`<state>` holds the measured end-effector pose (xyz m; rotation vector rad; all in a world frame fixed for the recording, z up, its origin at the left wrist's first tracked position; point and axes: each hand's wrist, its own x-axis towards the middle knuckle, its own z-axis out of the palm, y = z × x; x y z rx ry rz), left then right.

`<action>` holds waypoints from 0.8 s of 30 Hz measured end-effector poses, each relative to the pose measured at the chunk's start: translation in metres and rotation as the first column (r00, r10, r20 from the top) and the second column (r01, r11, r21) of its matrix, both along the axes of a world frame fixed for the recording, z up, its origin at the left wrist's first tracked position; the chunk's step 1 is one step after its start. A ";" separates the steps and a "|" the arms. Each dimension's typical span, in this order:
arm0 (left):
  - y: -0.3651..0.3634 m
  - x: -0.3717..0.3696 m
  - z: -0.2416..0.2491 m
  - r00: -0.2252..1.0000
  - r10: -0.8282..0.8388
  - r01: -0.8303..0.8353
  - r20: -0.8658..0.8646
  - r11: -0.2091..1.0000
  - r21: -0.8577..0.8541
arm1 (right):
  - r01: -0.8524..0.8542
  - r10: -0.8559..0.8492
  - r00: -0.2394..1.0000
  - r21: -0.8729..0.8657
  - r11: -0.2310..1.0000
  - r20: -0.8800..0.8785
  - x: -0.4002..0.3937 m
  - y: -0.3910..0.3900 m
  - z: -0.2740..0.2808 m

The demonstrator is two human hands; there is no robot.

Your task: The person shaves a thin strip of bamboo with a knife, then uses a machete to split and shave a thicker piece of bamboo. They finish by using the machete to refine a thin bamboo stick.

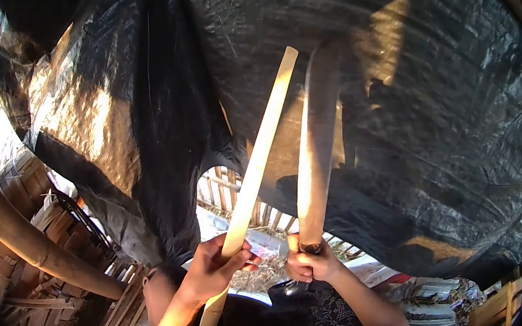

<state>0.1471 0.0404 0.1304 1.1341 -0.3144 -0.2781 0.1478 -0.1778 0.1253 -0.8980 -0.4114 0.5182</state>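
My left hand (pixel 214 270) is closed around a long pale bamboo strip (pixel 260 156), which stands nearly upright and leans a little to the right at its top. The strip's lower end runs down past my wrist to the bottom of the view. In my right hand (pixel 313 260) is a machete (pixel 317 137), gripped at its handle, with the broad blade pointing up. Strip and blade are apart, side by side, the blade on the right. Most of the machete's handle is hidden by my fingers.
A black plastic sheet (pixel 446 140) hangs across the view ahead. On the left, a thick bamboo pole (pixel 36 243) slants past woven bamboo pieces (pixel 72 237). Behind my hands lie dry straw (pixel 260 272) and a slatted bamboo fence (pixel 222 187). Grey stacked objects (pixel 429 307) stand on the right.
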 end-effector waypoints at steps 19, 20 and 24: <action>-0.007 -0.001 0.002 0.980 0.194 -0.199 -0.044 0.971 -0.132 | -0.208 0.254 0.967 -0.534 0.820 0.012 -0.008 0.017 -0.009; -0.007 -0.001 0.003 0.973 0.223 -0.229 -0.055 0.964 -0.136 | -0.215 0.261 0.965 -0.533 0.818 0.013 -0.008 0.018 -0.008; -0.001 -0.001 0.007 0.949 0.284 -0.300 -0.136 0.946 -0.120 | -0.322 0.306 0.946 -0.393 0.861 -0.104 -0.009 0.020 -0.009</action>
